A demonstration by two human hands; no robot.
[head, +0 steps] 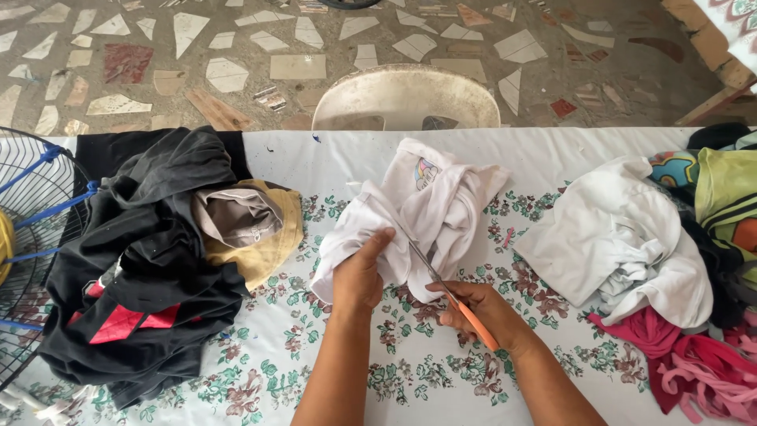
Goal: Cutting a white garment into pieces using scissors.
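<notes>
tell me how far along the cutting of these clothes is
Done, by the look of it: pink and red fabric strips lie piled at the right edge. In hand: the left hand holds a bunched white shirt while the right hand works orange-handled scissors into it. Left: a white garment on the right and a dark clothes pile on the left look uncut.

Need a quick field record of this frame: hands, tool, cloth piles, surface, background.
left hand: grips the bunched white garment
right hand: holds orange-handled scissors, blades against the white garment
left pile: dark clothes with a mustard piece
right pile: white cloth, pink strips, a green printed garment
surface: floral tablecloth
far left: fan with wire guard
behind table: white plastic chair, mosaic floor
</notes>
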